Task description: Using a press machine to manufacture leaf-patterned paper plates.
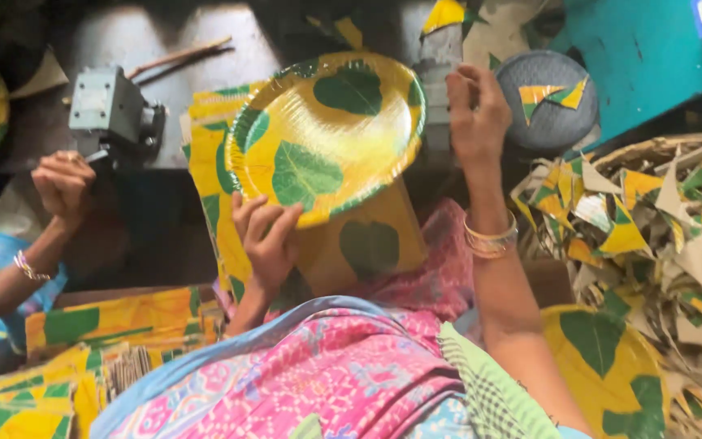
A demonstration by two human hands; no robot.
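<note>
My left hand (268, 236) pinches the yellow leaf-print plate (327, 134) at its seven o'clock rim (a thin grip, so it could slip), while my right hand (475, 114), fingers curled on the press lever (440, 57) at three o'clock, might catch it.

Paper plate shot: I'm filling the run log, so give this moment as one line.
left hand: holds paper plate | right hand: raised by grey machine part | co-worker's hand: far left
</note>
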